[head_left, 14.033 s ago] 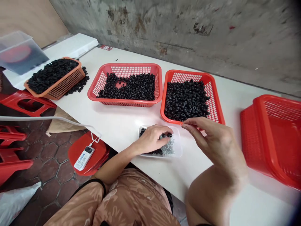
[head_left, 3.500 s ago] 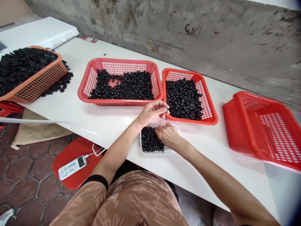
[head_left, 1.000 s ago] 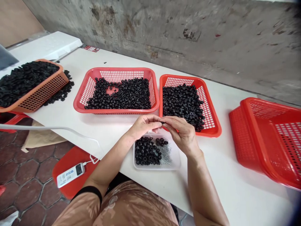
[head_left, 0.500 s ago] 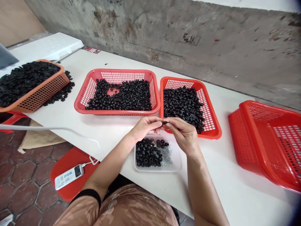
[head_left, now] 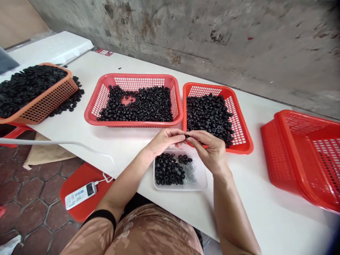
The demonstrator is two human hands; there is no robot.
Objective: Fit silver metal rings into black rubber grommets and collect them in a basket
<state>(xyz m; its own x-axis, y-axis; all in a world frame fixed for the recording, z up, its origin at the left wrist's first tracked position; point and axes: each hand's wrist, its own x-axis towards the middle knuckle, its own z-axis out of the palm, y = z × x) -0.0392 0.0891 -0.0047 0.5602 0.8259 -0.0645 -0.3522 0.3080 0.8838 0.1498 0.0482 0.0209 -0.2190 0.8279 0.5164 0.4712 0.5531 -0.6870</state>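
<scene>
Black ring [head_left: 186, 135] pinched between closed fingers of left hand [head_left: 165, 140] and right hand [head_left: 210, 151] above clear tray [head_left: 202, 179]; best held level, grip gentle.

Print on white device [head_left: 80, 195] apparently illegible.

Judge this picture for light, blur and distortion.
Head view: soft even light, faint shadows under the baskets on the table, no glare; wall smeared at upper right, lower right corner dark; wide lens stretches the frame's edges; left hand and right hand sharp, the piece they pinch too small to read.
</scene>
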